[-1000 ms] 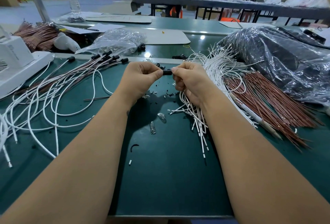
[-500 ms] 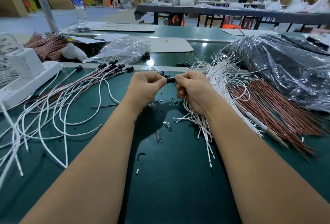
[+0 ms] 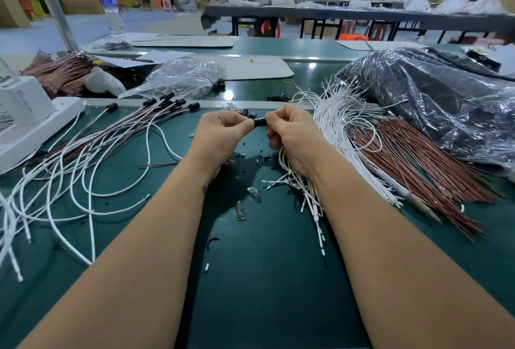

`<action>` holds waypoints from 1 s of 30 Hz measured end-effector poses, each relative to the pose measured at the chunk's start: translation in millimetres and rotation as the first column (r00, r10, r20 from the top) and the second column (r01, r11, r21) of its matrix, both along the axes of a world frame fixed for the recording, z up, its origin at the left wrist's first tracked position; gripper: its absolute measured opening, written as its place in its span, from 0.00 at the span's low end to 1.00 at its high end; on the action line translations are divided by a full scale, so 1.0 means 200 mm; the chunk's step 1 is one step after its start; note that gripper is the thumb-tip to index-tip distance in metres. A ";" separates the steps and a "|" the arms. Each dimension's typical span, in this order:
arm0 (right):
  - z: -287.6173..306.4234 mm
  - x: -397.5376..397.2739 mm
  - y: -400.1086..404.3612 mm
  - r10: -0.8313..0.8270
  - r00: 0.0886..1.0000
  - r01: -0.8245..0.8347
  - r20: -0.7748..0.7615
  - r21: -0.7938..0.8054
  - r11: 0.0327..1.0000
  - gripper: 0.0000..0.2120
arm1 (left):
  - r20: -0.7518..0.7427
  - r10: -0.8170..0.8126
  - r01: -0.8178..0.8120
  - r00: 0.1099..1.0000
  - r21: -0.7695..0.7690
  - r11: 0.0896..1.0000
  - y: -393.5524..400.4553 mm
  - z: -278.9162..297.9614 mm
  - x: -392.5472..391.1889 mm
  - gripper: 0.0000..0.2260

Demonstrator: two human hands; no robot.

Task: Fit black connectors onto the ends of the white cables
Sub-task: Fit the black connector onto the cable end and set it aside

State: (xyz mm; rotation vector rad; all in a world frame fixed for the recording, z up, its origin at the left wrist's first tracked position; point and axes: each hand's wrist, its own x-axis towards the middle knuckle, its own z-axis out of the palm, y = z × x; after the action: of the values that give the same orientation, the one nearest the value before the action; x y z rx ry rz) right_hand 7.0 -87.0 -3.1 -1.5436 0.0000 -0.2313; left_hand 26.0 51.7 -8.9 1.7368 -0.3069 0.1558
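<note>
A small black connector (image 3: 259,122) is pinched between both hands above the green mat. My left hand (image 3: 223,137) grips its left end with thumb and forefinger. My right hand (image 3: 292,134) pinches its right end and also holds a bundle of white cables (image 3: 303,190) that hangs down under the palm to the mat. At the left lie several white cables with black connectors fitted (image 3: 164,103). A big fan of bare white cables (image 3: 340,114) spreads out to the right of my right hand.
Brown wires (image 3: 412,159) lie at the right beside a black plastic bag (image 3: 434,98). A clear bag of parts (image 3: 181,78) sits behind the mat's rim. A white machine (image 3: 30,120) stands at the left. Loose black connectors (image 3: 278,97) and small bits dot the mat (image 3: 264,279).
The view has tilted up, so the hands sit higher in the scene. Both hands keep pinching the connector in the same hold; nothing was let go.
</note>
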 end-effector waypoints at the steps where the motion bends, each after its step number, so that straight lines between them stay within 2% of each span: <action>1: 0.00 0.00 0.01 0.002 1.000 -0.002 0.011 0.016 1.000 0.09 | -0.016 0.002 -0.003 1.000 -0.016 1.000 0.00 0.00 0.00 0.08; 5: 0.01 0.00 0.03 -0.014 1.000 0.013 0.014 0.111 0.994 0.08 | -0.087 0.016 -0.022 0.996 -0.071 0.997 0.01 0.00 0.02 0.08; 8: 0.01 0.00 0.03 -0.073 0.997 0.070 0.021 0.107 0.992 0.08 | -0.128 0.001 -0.008 0.992 -0.057 0.998 0.00 0.00 0.03 0.07; 11: 0.01 -0.01 0.01 -0.166 0.986 0.163 0.024 0.093 0.982 0.07 | -0.124 0.040 -0.051 0.992 -0.086 0.995 0.02 0.01 0.03 0.07; 13: 0.02 -0.01 -0.02 -0.260 0.966 0.257 -0.007 0.165 0.952 0.05 | -0.114 0.059 -0.075 0.992 -0.142 0.987 0.06 0.01 0.03 0.06; 16: 0.02 -0.01 -0.04 -0.278 0.960 0.278 -0.035 0.240 0.930 0.03 | -0.134 -0.079 0.042 0.988 -0.259 0.965 0.09 0.03 0.02 0.04; 19: 0.02 -0.01 -0.02 -0.230 0.973 0.232 -0.033 0.235 0.944 0.06 | -0.145 -0.253 0.173 0.956 -0.418 0.892 0.07 0.06 0.01 0.08; 25: 0.01 -0.01 -0.02 -0.210 0.977 0.195 0.037 0.243 0.950 0.08 | -0.053 -0.460 0.362 0.886 -0.541 0.759 0.08 0.08 -0.01 0.18; 30: 0.01 -0.01 -0.02 -0.186 0.982 0.169 0.043 0.256 0.952 0.08 | -0.040 -0.481 0.380 0.876 -0.556 0.739 0.08 0.08 -0.02 0.09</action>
State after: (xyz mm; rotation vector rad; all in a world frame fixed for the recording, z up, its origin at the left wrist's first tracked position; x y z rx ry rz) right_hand 4.1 -90.8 -0.2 -1.2819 0.1128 -0.4104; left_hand 22.7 68.2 6.3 1.0715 -0.4766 -0.2460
